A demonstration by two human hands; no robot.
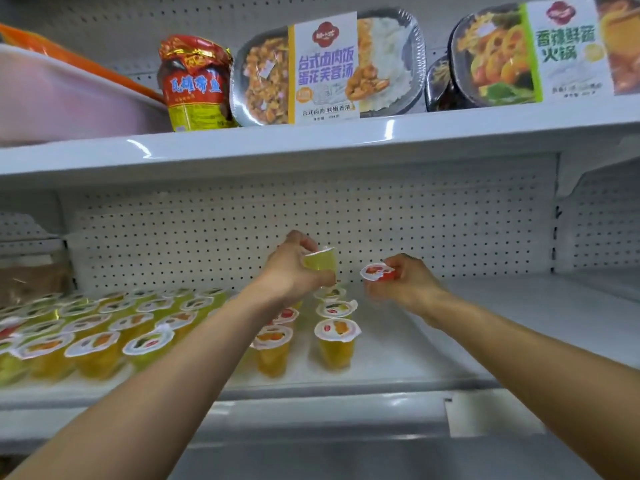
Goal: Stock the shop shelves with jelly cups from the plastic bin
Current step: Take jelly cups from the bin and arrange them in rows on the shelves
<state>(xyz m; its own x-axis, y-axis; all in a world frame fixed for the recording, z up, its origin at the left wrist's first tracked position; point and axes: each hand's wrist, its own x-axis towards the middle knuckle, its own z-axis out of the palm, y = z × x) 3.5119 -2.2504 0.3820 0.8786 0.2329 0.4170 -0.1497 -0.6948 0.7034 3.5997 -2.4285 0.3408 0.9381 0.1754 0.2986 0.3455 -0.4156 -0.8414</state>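
Yellow-green jelly cup (322,260) tilts in the left hand (292,271), fingers curled round it, while the right hand (407,284) pinches a red-lidded cup (377,273), both above the shelf (467,334) beside the stocked rows (104,341); light, thin-walled and probably squashable, they seem best held by the sides, not the foil lid.

Left forearm (173,375) and right forearm (519,355) are both bare, pretty slim. Left hand (294,268) and right hand (405,289) bare too, out over the shelf (485,306).
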